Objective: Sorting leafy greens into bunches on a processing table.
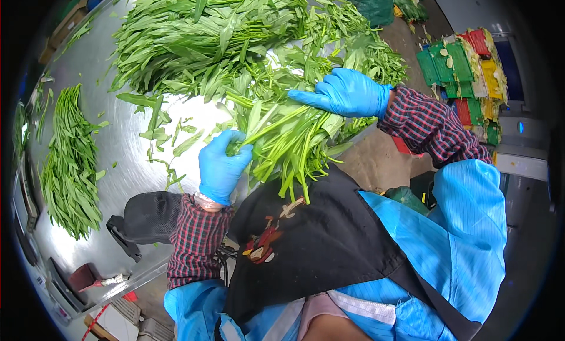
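My right hand (353, 95), in a blue glove, is closed over a loose bunch of water spinach (294, 149), one finger stretched along its top. The stems of this bunch fan out toward my body, past the table edge. Beside it on the left, my left hand (223, 164), also gloved in blue, has thumb and fingers pinched at the end of a green stem; its other fingertips are partly hidden. Just beyond both hands lies a big heap of water spinach (206, 37). Torn leaves (158, 132) are scattered on the metal table (126, 143).
A neat bunch of water spinach (72, 164) lies at the table's left. A black cap (153, 216) sits by my left forearm, and a brush with a dark red head (83, 277) near the front corner. Stacked coloured crates (450, 64) stand at the far right.
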Demonstrator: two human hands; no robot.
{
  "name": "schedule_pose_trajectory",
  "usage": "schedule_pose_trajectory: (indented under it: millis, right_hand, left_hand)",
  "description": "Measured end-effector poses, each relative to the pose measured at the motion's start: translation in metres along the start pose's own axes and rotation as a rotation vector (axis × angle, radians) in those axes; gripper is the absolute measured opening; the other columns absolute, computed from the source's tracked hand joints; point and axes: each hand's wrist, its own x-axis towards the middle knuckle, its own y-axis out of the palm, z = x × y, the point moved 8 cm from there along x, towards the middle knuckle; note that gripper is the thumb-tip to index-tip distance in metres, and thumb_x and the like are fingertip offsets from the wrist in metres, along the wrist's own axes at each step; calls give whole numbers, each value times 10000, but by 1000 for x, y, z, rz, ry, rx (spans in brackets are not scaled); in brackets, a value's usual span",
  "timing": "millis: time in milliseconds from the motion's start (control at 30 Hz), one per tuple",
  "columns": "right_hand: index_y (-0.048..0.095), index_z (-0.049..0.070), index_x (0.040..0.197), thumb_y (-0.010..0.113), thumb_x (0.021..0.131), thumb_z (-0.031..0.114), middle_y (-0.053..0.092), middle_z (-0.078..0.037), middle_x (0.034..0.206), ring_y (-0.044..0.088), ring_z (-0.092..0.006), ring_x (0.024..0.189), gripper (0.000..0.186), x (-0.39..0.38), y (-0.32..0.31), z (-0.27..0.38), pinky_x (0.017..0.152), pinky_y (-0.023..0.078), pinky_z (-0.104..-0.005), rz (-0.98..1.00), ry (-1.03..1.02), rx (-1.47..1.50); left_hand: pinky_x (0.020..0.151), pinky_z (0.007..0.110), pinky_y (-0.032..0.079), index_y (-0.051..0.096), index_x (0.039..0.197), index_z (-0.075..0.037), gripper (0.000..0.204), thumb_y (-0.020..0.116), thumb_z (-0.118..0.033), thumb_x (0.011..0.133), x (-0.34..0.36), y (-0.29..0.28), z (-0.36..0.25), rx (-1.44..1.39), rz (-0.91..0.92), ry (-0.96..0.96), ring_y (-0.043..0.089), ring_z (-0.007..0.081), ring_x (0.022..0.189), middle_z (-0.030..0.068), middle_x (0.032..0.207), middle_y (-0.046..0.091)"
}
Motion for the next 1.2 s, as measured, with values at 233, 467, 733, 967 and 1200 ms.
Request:
schedule_pose_trajectory:
  millis: [233, 467, 733, 967, 1200]
  right_hand:
    - [327, 113, 1465, 523, 766, 68, 437, -15, 627, 474, -174, 535, 727, -4, 5, -1, 509, 402, -337, -23, 5, 3]
    - [312, 151, 1459, 543, 793, 76, 519, -74, 653, 569, -233, 542, 709, -60, 19, -55, 468, 449, -370, 145, 159, -27]
    - [344, 185, 1461, 519, 774, 81, 475, -3, 716, 500, -163, 594, 717, -3, -10, -10, 579, 431, -320, 64, -191, -207]
    - [393, 196, 1442, 548, 742, 51, 480, -26, 703, 497, -199, 609, 731, -11, -26, -34, 586, 421, -325, -117, -4, -140]
    - [398, 230, 1418, 690, 602, 71, 587, -98, 797, 594, -325, 718, 881, -44, 12, -79, 617, 472, -427, 121, 256, 190]
  left_hand:
    - [660, 283, 492, 662, 897, -13, 152, 675, -53, 751, -7, 0, -1, -87, -135, 2, 610, 125, 684, 80, 778, 673]
    - [794, 393, 495, 623, 1035, -28, 376, 719, -141, 689, -12, -58, 73, 565, -90, -218, 620, 304, 950, 182, 1020, 628]
    - [1111, 386, 262, 302, 1443, -10, 827, 712, -315, 793, 67, 7, -106, -219, 384, 440, 326, 272, 1356, 184, 1466, 340]
    - [1104, 381, 314, 300, 1441, -6, 827, 677, -377, 806, 23, 76, -20, -1141, 1027, -156, 407, 240, 1314, 148, 1438, 398]
    - [511, 197, 313, 567, 1047, -30, 218, 591, -202, 914, 11, 35, 64, -1168, 454, -527, 382, 52, 567, -62, 647, 411]
